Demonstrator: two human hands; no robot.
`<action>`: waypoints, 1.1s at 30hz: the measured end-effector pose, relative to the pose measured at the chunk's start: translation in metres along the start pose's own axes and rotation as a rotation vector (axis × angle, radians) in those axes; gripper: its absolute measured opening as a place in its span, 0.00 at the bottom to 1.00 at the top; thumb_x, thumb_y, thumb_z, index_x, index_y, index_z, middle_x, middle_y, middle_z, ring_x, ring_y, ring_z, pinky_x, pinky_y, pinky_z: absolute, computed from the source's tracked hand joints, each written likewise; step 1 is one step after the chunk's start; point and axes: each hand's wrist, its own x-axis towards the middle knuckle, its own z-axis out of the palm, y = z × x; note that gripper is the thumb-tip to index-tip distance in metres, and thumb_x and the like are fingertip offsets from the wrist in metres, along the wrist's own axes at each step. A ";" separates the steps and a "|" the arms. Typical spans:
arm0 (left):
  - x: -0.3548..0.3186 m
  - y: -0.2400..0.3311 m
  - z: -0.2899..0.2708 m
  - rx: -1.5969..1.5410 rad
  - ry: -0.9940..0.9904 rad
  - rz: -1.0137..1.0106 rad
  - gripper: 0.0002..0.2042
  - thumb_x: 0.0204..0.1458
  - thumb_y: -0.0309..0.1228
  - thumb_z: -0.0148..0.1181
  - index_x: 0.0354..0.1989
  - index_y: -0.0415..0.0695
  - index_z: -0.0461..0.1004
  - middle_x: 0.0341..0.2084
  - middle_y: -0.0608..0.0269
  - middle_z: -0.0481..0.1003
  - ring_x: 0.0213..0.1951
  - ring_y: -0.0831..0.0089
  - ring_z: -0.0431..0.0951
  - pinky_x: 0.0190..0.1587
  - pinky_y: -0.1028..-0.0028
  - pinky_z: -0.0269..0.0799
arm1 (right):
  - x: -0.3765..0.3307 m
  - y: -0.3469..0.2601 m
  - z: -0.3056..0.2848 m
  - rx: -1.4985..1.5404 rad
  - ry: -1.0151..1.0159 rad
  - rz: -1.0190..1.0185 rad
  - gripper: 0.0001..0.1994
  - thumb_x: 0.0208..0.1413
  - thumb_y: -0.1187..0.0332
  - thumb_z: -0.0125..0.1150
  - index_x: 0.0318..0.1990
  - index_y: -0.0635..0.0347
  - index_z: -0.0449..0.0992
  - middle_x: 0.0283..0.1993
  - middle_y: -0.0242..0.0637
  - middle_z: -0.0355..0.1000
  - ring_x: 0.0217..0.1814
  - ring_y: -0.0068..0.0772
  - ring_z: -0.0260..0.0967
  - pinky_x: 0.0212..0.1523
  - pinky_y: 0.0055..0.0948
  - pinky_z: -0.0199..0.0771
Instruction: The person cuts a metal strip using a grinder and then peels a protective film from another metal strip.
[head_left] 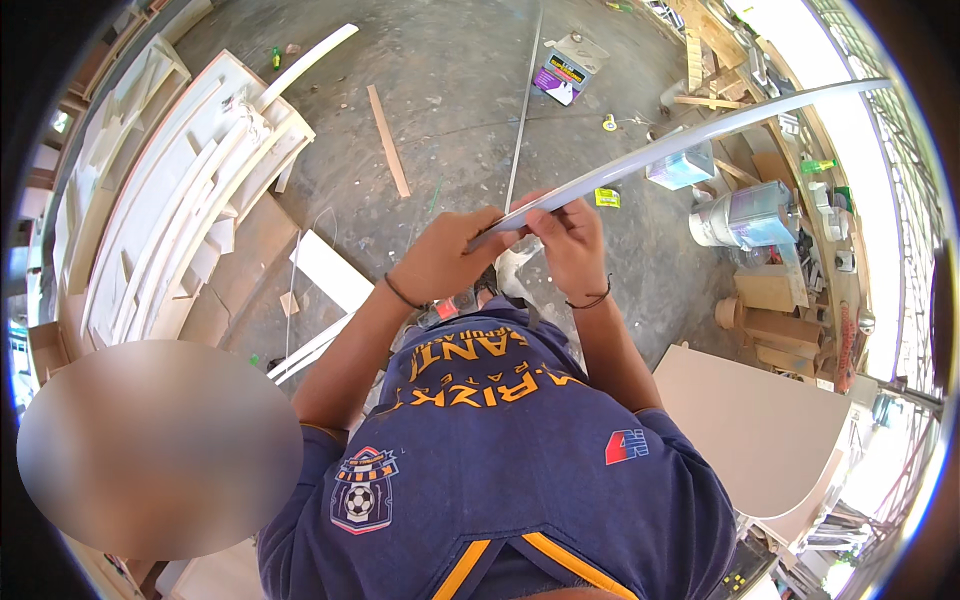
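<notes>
Gripping one end of a long pale strip, the left hand and right hand hold it above the floor. A loosened grip could let the apparently unsupported far end dip or twist.

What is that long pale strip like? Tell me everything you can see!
The strip is long, narrow and pale grey-white, with a smooth, slightly shiny face; I can't tell whether it's plastic or coated wood. The left hand and right hand grip its near end. It slants away to the right, and looks curved, perhaps from the lens.
</notes>
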 end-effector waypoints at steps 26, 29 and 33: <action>-0.088 -0.005 -0.019 0.032 0.153 0.097 0.15 0.57 0.36 0.49 0.25 0.36 0.67 0.15 0.44 0.66 0.19 0.47 0.67 0.23 0.61 0.60 | -0.043 -0.014 0.071 0.099 -0.036 -0.044 0.10 0.57 0.73 0.54 0.44 0.68 0.69 0.39 0.45 0.73 0.40 0.33 0.74 0.42 0.32 0.77; -0.093 -0.006 -0.015 0.087 0.177 0.098 0.15 0.57 0.36 0.49 0.24 0.36 0.67 0.15 0.45 0.66 0.19 0.50 0.68 0.23 0.62 0.60 | -0.055 -0.007 0.080 0.033 -0.095 0.006 0.10 0.56 0.75 0.54 0.45 0.69 0.70 0.40 0.44 0.74 0.40 0.29 0.73 0.43 0.27 0.75; -0.103 -0.006 -0.011 0.140 0.205 0.155 0.15 0.57 0.36 0.49 0.25 0.36 0.66 0.15 0.46 0.67 0.18 0.53 0.68 0.23 0.63 0.61 | -0.063 -0.004 0.080 0.040 -0.034 -0.002 0.10 0.56 0.76 0.54 0.45 0.69 0.70 0.41 0.44 0.74 0.41 0.30 0.73 0.44 0.28 0.75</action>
